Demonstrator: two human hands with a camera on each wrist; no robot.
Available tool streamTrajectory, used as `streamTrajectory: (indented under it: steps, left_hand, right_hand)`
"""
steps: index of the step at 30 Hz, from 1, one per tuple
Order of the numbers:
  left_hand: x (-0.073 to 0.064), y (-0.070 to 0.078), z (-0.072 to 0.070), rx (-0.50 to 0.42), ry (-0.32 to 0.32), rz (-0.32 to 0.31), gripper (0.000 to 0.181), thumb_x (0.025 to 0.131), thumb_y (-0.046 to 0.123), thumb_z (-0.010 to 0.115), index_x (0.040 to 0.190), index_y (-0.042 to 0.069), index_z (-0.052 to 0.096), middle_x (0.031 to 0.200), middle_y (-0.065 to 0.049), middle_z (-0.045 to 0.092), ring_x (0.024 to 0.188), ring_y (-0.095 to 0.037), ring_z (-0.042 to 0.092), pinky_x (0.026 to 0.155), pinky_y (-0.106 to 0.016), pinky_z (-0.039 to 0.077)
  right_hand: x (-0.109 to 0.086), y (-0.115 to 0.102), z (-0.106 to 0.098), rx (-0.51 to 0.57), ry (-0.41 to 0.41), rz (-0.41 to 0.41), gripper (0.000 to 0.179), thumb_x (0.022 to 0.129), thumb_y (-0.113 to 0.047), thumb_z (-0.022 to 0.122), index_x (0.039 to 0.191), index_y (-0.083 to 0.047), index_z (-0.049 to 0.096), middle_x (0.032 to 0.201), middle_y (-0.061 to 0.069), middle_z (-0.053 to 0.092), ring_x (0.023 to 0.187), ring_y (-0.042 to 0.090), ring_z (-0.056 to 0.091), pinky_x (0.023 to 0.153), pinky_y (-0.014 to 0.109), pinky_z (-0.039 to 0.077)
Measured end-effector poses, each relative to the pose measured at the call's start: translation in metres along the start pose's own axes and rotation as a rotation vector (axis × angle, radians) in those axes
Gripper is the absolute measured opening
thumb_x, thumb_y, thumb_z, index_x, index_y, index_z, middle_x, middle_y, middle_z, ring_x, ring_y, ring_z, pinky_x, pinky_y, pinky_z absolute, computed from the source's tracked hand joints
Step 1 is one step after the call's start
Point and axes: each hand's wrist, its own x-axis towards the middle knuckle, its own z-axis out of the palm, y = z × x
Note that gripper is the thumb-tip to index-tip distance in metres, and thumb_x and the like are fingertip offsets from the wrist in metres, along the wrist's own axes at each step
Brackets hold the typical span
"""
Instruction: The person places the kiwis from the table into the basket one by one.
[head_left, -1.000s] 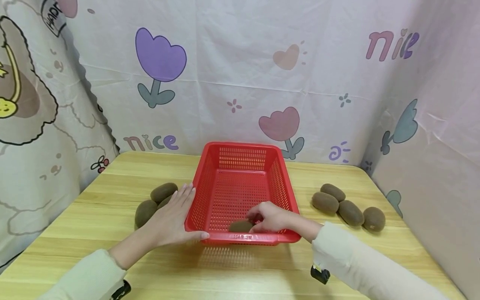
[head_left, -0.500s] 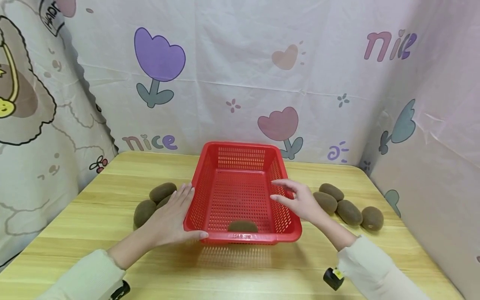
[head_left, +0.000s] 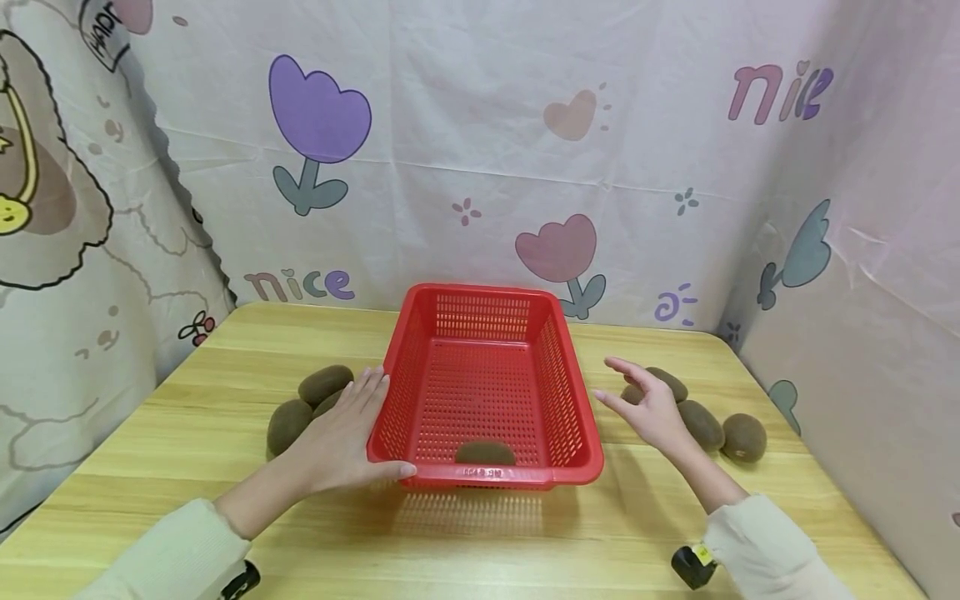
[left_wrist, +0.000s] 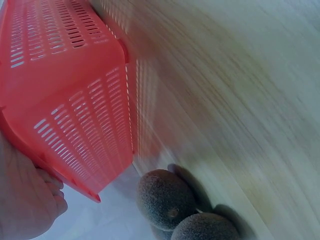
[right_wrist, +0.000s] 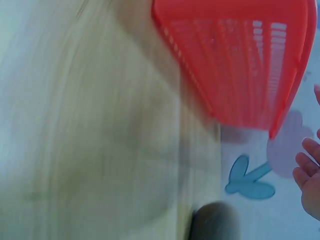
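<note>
A red plastic basket (head_left: 480, 392) with slotted walls stands mid-table, and one kiwi (head_left: 485, 452) lies inside against its near wall. My left hand (head_left: 337, 437) rests on the basket's left rim near the front corner, fingers straight, thumb along the front edge. To the right of the basket, my right hand (head_left: 651, 408) hovers with thumb and fingers apart, holding nothing. It partly covers a cluster of several kiwis (head_left: 701, 425). In the left wrist view, kiwis (left_wrist: 166, 199) lie on the table beside the basket wall. The right wrist view is blurred and shows the hand's fingers (right_wrist: 310, 162) at its edge.
More kiwis (head_left: 290, 427) lie left of the basket, partly behind my left hand. The wooden table (head_left: 525, 550) ends at a printed cloth (head_left: 450, 167) hung behind and at both sides. Black wrist cameras (head_left: 693, 567) sit under the sleeves.
My right hand has let go of the kiwi in the basket, lifted out over the right rim and moved right to the kiwi cluster. The left hand stays on the rim.
</note>
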Motion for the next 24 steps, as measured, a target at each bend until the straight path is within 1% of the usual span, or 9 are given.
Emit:
streamTrajectory:
  steps: [2, 3, 6, 8, 9, 10, 14, 16, 24]
  left_hand:
    - [0.000, 0.000, 0.000, 0.003, -0.001, 0.000, 0.110, 0.072, 0.065, 0.061, 0.144, -0.008, 0.021, 0.153, -0.022, 0.018, 0.141, -0.040, 0.017, 0.113, -0.054, 0.024]
    - [0.000, 0.000, 0.000, 0.004, 0.000, -0.001, 0.110, 0.072, 0.065, 0.062, 0.144, -0.008, 0.021, 0.153, -0.022, 0.018, 0.141, -0.040, 0.017, 0.113, -0.053, 0.024]
    - [0.000, 0.001, -0.001, 0.003, 0.001, -0.004, 0.110, 0.072, 0.065, 0.061, 0.144, -0.007, 0.021, 0.153, -0.021, 0.018, 0.141, -0.039, 0.017, 0.113, -0.053, 0.024]
    - [0.000, 0.001, -0.001, 0.004, 0.009, 0.000, 0.109, 0.072, 0.065, 0.061, 0.144, -0.008, 0.022, 0.153, -0.022, 0.019, 0.141, -0.040, 0.018, 0.112, -0.053, 0.025]
    - [0.000, 0.001, -0.001, 0.003, 0.011, 0.001, 0.109, 0.073, 0.066, 0.061, 0.144, -0.008, 0.022, 0.152, -0.022, 0.019, 0.141, -0.040, 0.018, 0.112, -0.053, 0.025]
    - [0.000, 0.001, 0.000, 0.004, 0.015, 0.003, 0.109, 0.073, 0.066, 0.060, 0.143, -0.008, 0.022, 0.152, -0.022, 0.020, 0.141, -0.040, 0.019, 0.112, -0.053, 0.025]
    - [0.000, 0.000, 0.000, 0.007, 0.038, 0.016, 0.109, 0.072, 0.067, 0.060, 0.142, -0.009, 0.024, 0.151, -0.023, 0.022, 0.139, -0.041, 0.021, 0.111, -0.054, 0.027]
    - [0.000, 0.000, 0.000, 0.004, 0.037, 0.013, 0.110, 0.072, 0.067, 0.060, 0.143, -0.009, 0.023, 0.151, -0.023, 0.022, 0.140, -0.041, 0.020, 0.112, -0.053, 0.027]
    - [0.000, 0.000, 0.001, 0.003, 0.022, 0.005, 0.111, 0.071, 0.067, 0.061, 0.143, -0.008, 0.023, 0.152, -0.022, 0.021, 0.140, -0.040, 0.019, 0.112, -0.053, 0.026]
  right_hand:
    - [-0.002, 0.008, -0.002, 0.007, 0.010, 0.020, 0.050, 0.078, -0.009, 0.073, 0.123, 0.004, 0.056, 0.125, 0.021, 0.058, 0.118, 0.035, 0.050, 0.092, -0.003, 0.029]
    - [-0.003, 0.012, -0.004, 0.000, 0.013, 0.035, 0.051, 0.078, -0.010, 0.073, 0.123, 0.004, 0.056, 0.126, 0.021, 0.057, 0.119, 0.034, 0.050, 0.095, 0.001, 0.032]
    - [-0.006, 0.022, -0.008, -0.017, 0.008, 0.089, 0.053, 0.079, -0.014, 0.073, 0.125, 0.004, 0.054, 0.128, 0.021, 0.055, 0.121, 0.035, 0.047, 0.104, 0.025, 0.039]
    - [-0.008, 0.028, -0.011, -0.026, 0.000, 0.123, 0.055, 0.079, -0.016, 0.073, 0.126, 0.004, 0.053, 0.129, 0.022, 0.054, 0.124, 0.036, 0.045, 0.105, 0.044, 0.038]
    - [-0.009, 0.031, -0.012, -0.032, -0.003, 0.140, 0.056, 0.079, -0.016, 0.073, 0.127, 0.004, 0.052, 0.130, 0.022, 0.054, 0.124, 0.037, 0.045, 0.103, 0.051, 0.036]
    - [-0.010, 0.034, -0.013, -0.031, -0.007, 0.153, 0.056, 0.079, -0.017, 0.073, 0.127, 0.004, 0.052, 0.130, 0.023, 0.053, 0.125, 0.037, 0.044, 0.103, 0.053, 0.035]
    - [-0.012, 0.044, -0.016, -0.031, -0.019, 0.196, 0.059, 0.079, -0.017, 0.073, 0.129, 0.005, 0.049, 0.132, 0.024, 0.051, 0.126, 0.036, 0.044, 0.104, 0.051, 0.035]
    - [-0.013, 0.047, -0.017, -0.033, -0.020, 0.202, 0.058, 0.080, -0.016, 0.072, 0.129, 0.006, 0.049, 0.132, 0.026, 0.050, 0.126, 0.037, 0.043, 0.103, 0.050, 0.034]
    - [-0.016, 0.056, -0.019, -0.128, -0.009, 0.207, 0.056, 0.079, -0.016, 0.073, 0.127, 0.005, 0.051, 0.128, 0.026, 0.053, 0.125, 0.039, 0.043, 0.102, 0.050, 0.033]
